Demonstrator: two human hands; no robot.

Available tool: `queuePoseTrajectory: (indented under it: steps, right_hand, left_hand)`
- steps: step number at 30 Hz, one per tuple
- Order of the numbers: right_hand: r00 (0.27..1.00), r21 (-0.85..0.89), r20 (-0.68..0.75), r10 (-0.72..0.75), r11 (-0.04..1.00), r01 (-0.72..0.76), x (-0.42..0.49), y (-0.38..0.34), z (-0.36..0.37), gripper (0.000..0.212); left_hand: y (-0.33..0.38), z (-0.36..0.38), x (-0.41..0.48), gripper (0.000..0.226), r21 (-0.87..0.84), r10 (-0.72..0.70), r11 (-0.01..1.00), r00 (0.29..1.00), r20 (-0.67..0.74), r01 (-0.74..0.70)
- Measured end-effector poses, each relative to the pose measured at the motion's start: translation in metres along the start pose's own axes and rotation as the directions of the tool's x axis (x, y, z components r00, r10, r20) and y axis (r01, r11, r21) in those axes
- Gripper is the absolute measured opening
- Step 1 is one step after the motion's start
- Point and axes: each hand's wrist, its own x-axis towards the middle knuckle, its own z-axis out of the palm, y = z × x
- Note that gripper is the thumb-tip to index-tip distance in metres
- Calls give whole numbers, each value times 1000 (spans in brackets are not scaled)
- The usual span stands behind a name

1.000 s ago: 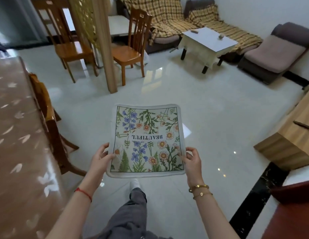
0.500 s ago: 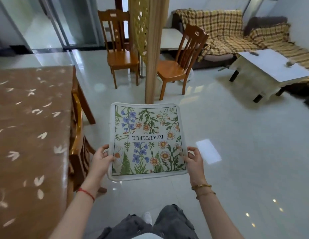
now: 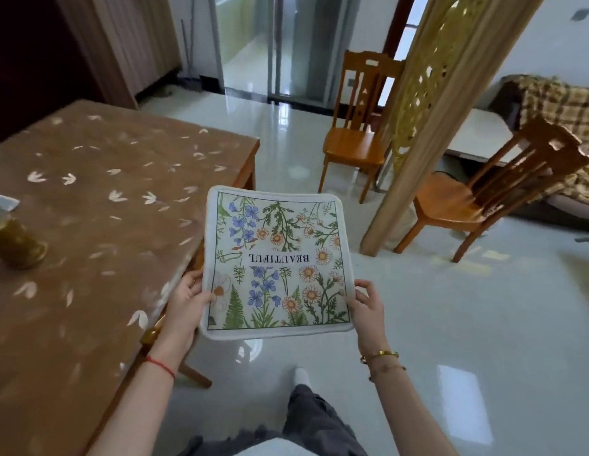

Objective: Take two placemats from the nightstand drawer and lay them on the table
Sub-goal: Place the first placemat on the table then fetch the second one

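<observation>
Mat: placemat (image 3: pixel 276 258) is up in the air, flat, print up, just right of the table (image 3: pixel 89 199).
L hand: your left hand (image 3: pixel 187 301) pinches the table-side edge.
R hand: your right hand (image 3: pixel 367 304) pinches the edge away from the table.
Handling: prob light, soft fabric; keep both side grips or it sags.
2nd mat: can't tell if one's underneath.

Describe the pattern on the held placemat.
The placemat bears blue and orange flowers on cream, best seen in head view.
</observation>
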Motion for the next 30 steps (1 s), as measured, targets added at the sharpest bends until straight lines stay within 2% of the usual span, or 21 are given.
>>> queuePoseTrajectory:
  steps: [8,11,17,24,30]
  right_hand:
    - [945,-153,328,1,987,51,139,-77,60,23]
    - [896,-195,444,11,977,85,170,-89,99,23]
    - [775,-304,631,33,930,208,200,-91,194,21]
    - [696,-336,715,62,904,264,205,-85,321,30]
    - [671,-440,726,149,851,286,202,-64,397,26]
  left_hand:
    - [45,36,42,36,-133,44,987,949,-312,-89]
    - [54,32,50,44,-151,32,982,892,-451,-112]
    - [60,-8,65,46,-223,-44,966,764,-644,-133]
    - [65,-78,94,44,-323,-120,928,674,-729,-185]
    - [58,-133,124,38,-338,-190,934,634,-749,-119]
